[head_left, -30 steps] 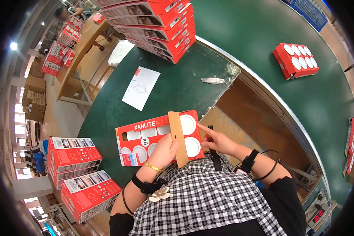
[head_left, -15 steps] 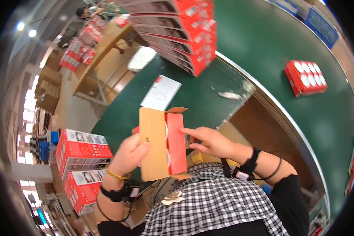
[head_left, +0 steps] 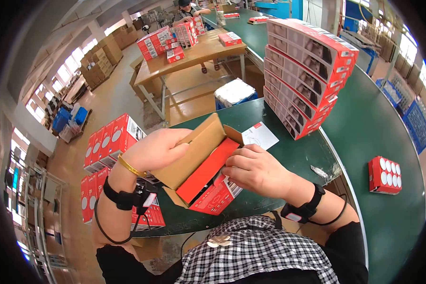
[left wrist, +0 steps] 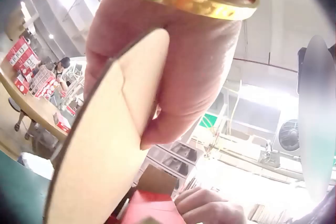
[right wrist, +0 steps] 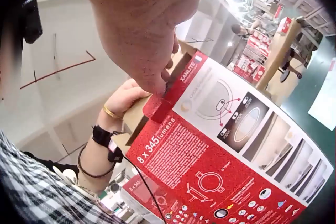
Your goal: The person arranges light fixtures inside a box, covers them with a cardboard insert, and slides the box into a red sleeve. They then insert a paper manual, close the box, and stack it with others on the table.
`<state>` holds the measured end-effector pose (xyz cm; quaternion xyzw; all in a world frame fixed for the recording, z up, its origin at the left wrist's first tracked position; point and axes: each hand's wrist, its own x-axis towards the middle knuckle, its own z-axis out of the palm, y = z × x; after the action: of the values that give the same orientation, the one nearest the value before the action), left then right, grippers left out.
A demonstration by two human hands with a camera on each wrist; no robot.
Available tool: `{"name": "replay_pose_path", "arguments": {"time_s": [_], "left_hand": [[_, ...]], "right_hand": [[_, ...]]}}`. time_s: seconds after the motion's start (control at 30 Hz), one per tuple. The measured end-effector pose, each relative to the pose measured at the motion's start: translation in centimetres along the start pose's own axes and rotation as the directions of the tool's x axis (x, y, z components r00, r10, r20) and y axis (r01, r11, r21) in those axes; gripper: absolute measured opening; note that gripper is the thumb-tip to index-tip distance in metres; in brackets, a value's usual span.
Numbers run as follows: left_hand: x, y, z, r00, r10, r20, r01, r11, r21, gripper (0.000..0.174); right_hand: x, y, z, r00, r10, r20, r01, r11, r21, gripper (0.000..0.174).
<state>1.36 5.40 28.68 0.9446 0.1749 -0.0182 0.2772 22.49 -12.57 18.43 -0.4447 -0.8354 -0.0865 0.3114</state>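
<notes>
A red and white Xanlite box (head_left: 216,199), printed "8 x 345 lumens" in the right wrist view, is tilted in front of me with one end open. My left hand (head_left: 158,150) pinches its long brown cardboard flap (head_left: 196,149) between thumb and fingers. Inside the opening shows a red inner panel (head_left: 208,173). My right hand (head_left: 264,174) is at the opposite edge of the opening, fingers curled over it. In the right wrist view its fingertips pinch a small red tab (right wrist: 157,109) at that edge.
A tall stack of boxes (head_left: 300,80) stands on the green table beyond a white leaflet (head_left: 264,136). A knife-like tool (head_left: 319,171) lies by the table edge. One box (head_left: 385,175) lies far right; more red boxes (head_left: 111,142) stand left. A person (head_left: 187,12) works at the back table.
The box has turned and tipped, now showing its printed back and open end. My right hand has gone from a pointing finger at its side to curling over the edge. The head view has swung upward.
</notes>
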Motion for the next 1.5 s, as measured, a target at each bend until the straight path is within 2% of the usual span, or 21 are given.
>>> {"name": "replay_pose_path", "arguments": {"time_s": [0.07, 0.13, 0.17, 0.2, 0.27, 0.3, 0.33, 0.4, 0.43, 0.53, 0.63, 0.87, 0.93, 1.0, 1.1, 1.13, 1.2, 1.3, 1.4, 1.47, 1.5], "left_hand": [[0.1, -0.6, 0.5, 0.996, 0.071, -0.051, -0.070, 0.997, 0.023, 0.038], [0.1, -0.7, 0.7, 0.989, 0.104, -0.101, -0.089, 0.985, 0.150, 0.037], [-0.1, -0.6, 1.0, 0.970, 0.162, -0.180, -0.133, 0.978, 0.162, 0.037], [-0.6, 0.0, 0.9, 0.970, 0.150, -0.190, -0.122, 0.981, 0.151, 0.037], [-1.9, 1.2, 1.2, 0.977, 0.036, -0.211, -0.023, 0.998, 0.061, 0.037], [-2.6, 1.3, 2.3, 0.896, 0.186, -0.404, -0.140, 0.980, 0.141, 0.032], [-3.5, 1.9, 3.0, 0.894, 0.173, -0.413, -0.128, 0.983, 0.134, 0.032], [-5.6, 4.4, 3.6, 0.711, 0.294, -0.639, -0.147, 0.950, 0.274, 0.026], [-7.1, 5.2, 4.5, 0.740, 0.206, -0.640, -0.164, 0.978, 0.125, 0.022], [-8.7, 6.6, 8.9, 0.850, 0.016, -0.526, 0.105, 0.974, 0.200, 0.023], [-8.0, 6.5, 11.8, 0.820, -0.004, -0.572, 0.234, 0.915, 0.329, 0.028], [-6.4, 8.1, 13.6, 0.768, -0.177, -0.615, 0.423, 0.861, 0.282, 0.030], [-6.0, 8.0, 13.8, 0.777, -0.188, -0.601, 0.452, 0.831, 0.325, 0.032], [-5.8, 7.9, 14.4, 0.768, -0.217, -0.602, 0.458, 0.844, 0.281, 0.032], [-5.8, 7.5, 14.7, 0.756, -0.280, -0.591, 0.478, 0.854, 0.206, 0.033], [-5.7, 7.5, 14.6, 0.762, -0.276, -0.585, 0.468, 0.860, 0.203, 0.033], [-5.6, 7.5, 14.4, 0.742, -0.264, -0.617, 0.466, 0.864, 0.190, 0.038], [-5.7, 7.5, 14.5, 0.744, -0.318, -0.588, 0.495, 0.853, 0.164, 0.039], [-5.5, 7.6, 14.8, 0.739, -0.327, -0.589, 0.511, 0.842, 0.174, 0.037], [-5.8, 7.6, 14.9, 0.746, -0.296, -0.597, 0.504, 0.836, 0.216, 0.033], [-5.6, 7.6, 15.4, 0.739, -0.288, -0.609, 0.525, 0.813, 0.252, 0.030]], "right_hand": [[1.2, -0.1, 0.5, 0.997, 0.009, 0.073, -0.004, 0.997, -0.073, 0.048], [2.5, -1.1, 0.3, 1.000, -0.003, 0.030, 0.005, 0.997, -0.079, 0.035], [2.9, -1.4, 0.2, 0.993, 0.045, 0.108, -0.034, 0.994, -0.105, 0.038], [3.1, -1.7, -0.1, 0.979, 0.096, 0.181, -0.072, 0.988, -0.134, 0.040], [3.1, -1.1, 0.6, 0.986, 0.025, 0.163, -0.005, 0.993, -0.121, 0.044], [2.9, -0.8, 0.9, 0.992, 0.020, 0.122, -0.016, 0.999, -0.034, 0.045], [2.8, -0.5, 1.1, 0.997, 0.019, 0.081, -0.024, 0.998, 0.054, 0.046], [3.0, -0.5, 0.5, 0.996, 0.025, 0.091, -0.034, 0.994, 0.100, 0.040], [3.1, -0.7, -0.3, 0.988, 0.041, 0.146, -0.056, 0.993, 0.102, 0.034], [2.9, 0.0, -0.1, 0.973, 0.001, 0.230, -0.018, 0.997, 0.072, 0.027], [2.5, 0.3, 0.3, 0.959, -0.078, 0.272, 0.076, 0.997, 0.017, 0.029], [3.2, -0.3, 0.3, 0.923, -0.136, 0.359, 0.185, 0.977, -0.105, 0.046], [3.2, -0.1, -0.2, 0.931, -0.157, 0.329, 0.178, 0.983, -0.034, 0.046], [3.5, 1.5, -2.8, 0.972, -0.227, 0.066, 0.170, 0.863, 0.477, 0.036], [1.3, 7.5, -5.8, 0.968, 0.251, 0.001, -0.225, 0.869, 0.441, 0.024], [0.1, 10.7, -5.0, 0.895, 0.447, -0.014, -0.400, 0.815, 0.419, 0.023], [-3.6, 18.6, -0.3, 0.669, 0.711, 0.215, -0.686, 0.480, 0.547, 0.030], [-11.1, 26.6, 9.3, 0.664, 0.680, 0.312, -0.733, 0.674, 0.091, 0.041], [-15.3, 29.5, 15.4, 0.715, 0.545, 0.438, -0.520, 0.833, -0.186, 0.047], [-17.8, 31.6, 18.3, 0.780, 0.368, 0.506, -0.365, 0.924, -0.110, 0.042], [-18.3, 32.4, 19.2, 0.737, 0.330, 0.590, -0.351, 0.933, -0.083, 0.039]]}}
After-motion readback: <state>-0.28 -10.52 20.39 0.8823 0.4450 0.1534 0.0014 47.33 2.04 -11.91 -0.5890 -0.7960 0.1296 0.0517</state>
